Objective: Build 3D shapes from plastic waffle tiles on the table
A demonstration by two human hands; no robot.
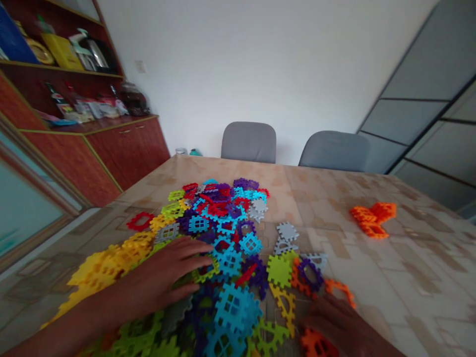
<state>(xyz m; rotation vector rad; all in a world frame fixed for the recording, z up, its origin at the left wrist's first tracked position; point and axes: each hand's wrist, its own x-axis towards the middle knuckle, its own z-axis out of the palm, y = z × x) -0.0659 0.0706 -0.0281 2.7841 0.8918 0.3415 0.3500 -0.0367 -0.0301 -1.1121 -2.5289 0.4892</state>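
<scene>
A heap of plastic interlocking building pieces in many colours spreads over the table. My left hand (174, 272) reaches across it with fingers spread, over a lime-green ring piece (206, 270). Just past the fingertips are light-blue window pieces (227, 260). Yellow pieces (107, 263) are stacked on the far side of my left forearm. At the lower right, my right hand (332, 317) is low among orange pieces (316, 344), dark and blurred, its fingertips hidden. Near it are a purple ring piece (311, 274), a lime-green square piece (279, 270) and a yellow triangle piece (285, 303).
An orange cluster of pieces (374, 218) sits apart on the right of the patterned table (420, 258). Two grey chairs (248, 141) stand at the far edge. A wooden cabinet (126, 148) with bottles and jars is at the left.
</scene>
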